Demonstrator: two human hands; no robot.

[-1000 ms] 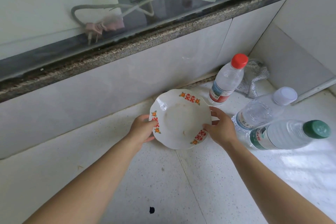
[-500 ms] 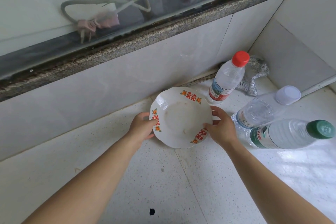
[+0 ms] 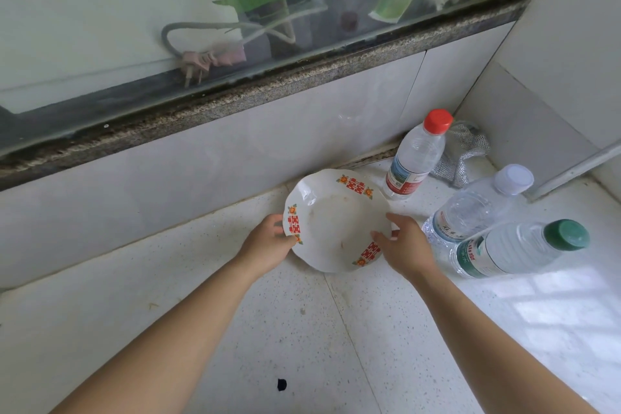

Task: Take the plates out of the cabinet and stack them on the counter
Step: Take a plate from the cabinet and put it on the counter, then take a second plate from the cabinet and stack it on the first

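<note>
A white plate (image 3: 336, 218) with a wavy rim and red and orange marks sits low over the speckled white counter (image 3: 302, 329), close to the tiled back wall. My left hand (image 3: 268, 244) grips its left rim, fingers curled under the edge. My right hand (image 3: 405, 245) holds the right rim, thumb on top near a red mark. Whether the plate rests on the counter I cannot tell. No cabinet and no other plate is in view.
Right of the plate stand three plastic water bottles: a red-capped one (image 3: 416, 158) at the back, a white-capped one (image 3: 477, 205), and a green-capped one (image 3: 517, 249) nearest. A grey mesh cloth (image 3: 463, 155) lies in the corner. A window sill (image 3: 235, 104) runs above the wall tiles.
The plate and both hands have stayed almost where they were on the counter; only the view has shifted slightly.
</note>
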